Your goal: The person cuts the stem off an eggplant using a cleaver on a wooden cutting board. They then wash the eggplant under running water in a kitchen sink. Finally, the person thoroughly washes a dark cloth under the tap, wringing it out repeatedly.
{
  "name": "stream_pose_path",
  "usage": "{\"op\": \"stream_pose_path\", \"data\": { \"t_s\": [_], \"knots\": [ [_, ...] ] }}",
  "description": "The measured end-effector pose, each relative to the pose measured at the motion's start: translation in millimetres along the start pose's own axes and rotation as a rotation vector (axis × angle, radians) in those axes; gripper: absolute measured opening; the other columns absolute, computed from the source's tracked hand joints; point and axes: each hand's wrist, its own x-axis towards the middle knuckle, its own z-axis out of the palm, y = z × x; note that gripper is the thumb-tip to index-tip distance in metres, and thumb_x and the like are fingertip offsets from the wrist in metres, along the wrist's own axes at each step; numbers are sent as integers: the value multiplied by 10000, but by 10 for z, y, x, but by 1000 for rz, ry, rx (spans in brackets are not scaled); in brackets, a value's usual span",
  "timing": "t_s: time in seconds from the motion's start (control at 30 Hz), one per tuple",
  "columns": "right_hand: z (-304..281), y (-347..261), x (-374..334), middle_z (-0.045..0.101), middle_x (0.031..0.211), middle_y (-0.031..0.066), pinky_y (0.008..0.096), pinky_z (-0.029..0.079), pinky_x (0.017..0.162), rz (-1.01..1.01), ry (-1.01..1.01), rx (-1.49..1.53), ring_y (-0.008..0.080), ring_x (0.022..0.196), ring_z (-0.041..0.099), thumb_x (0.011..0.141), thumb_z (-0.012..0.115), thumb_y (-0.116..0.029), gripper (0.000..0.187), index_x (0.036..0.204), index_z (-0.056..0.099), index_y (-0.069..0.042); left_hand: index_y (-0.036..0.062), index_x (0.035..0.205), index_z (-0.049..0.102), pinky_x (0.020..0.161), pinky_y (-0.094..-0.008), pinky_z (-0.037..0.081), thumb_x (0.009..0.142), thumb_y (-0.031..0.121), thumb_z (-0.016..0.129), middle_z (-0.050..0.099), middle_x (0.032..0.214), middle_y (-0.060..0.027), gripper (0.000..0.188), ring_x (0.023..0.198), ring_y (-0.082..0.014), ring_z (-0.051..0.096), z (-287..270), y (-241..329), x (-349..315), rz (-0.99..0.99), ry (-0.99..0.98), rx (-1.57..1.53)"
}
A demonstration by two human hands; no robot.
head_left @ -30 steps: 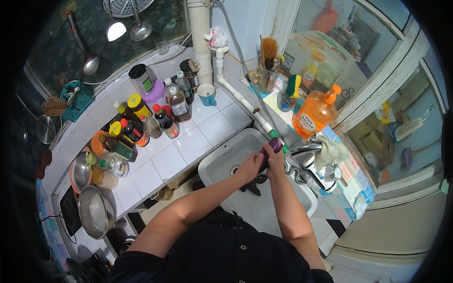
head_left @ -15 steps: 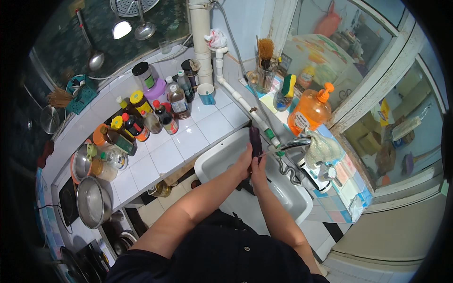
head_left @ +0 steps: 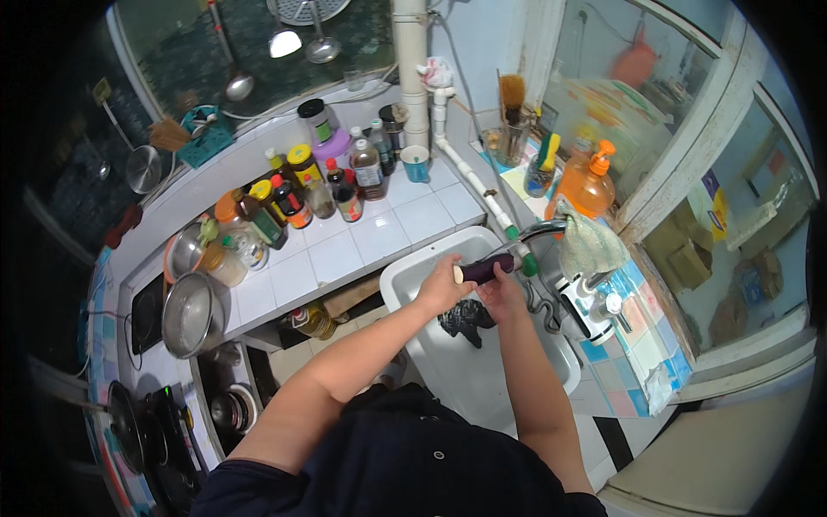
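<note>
"What does the eggplant (head_left: 485, 270) look like?"

"Long, smooth and dark purple, with one pale, cream-coloured end."

"Where is it?"

"Up over the far part of the sink (head_left: 465, 383), held in both hands."

"Which way does it lie?"

"Crosswise, pale end toward the sink's left side, dark end toward its right and slightly farther off. The left hand (head_left: 439, 290) grips near the pale end; the right hand (head_left: 502, 295) is at the dark end."

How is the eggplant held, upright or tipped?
Tipped sideways: the eggplant stretches between the left hand and right hand, its pale end pointing left.
</note>
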Motion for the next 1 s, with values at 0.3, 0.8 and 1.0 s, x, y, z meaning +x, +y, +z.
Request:
{"op": "stream_pose_path", "data": {
  "t_s": [0.3,0.8,1.0],
  "knots": [
    [79,220,7,563,1012,92,373,444,889,-6,-12,308,235,988,545,908,487,-328,313,1059,505,-55,109,1147,483,891,-347,386,693,90,709,511,1052,-141,507,1034,-282,444,-356,140,-302,164,149,91],
    [818,828,365,463,1237,165,469,389,970,100,-18,364,306,1148,459,928,425,-288,407,1246,377,-39,29,1151,490,766,-240,398,797,379,647,560,1008,-14,521,929,-86,495,-2215,-835,-720,-238,549,-764],
    [1551,1643,766,519,1178,139,423,453,906,133,33,249,275,1073,522,927,431,-285,360,1180,430,-29,171,994,531,662,-224,352,863,412,540,519,842,73,275,760,-55,441,-4083,-1955,-1378,-257,991,-889]
  ]
}}
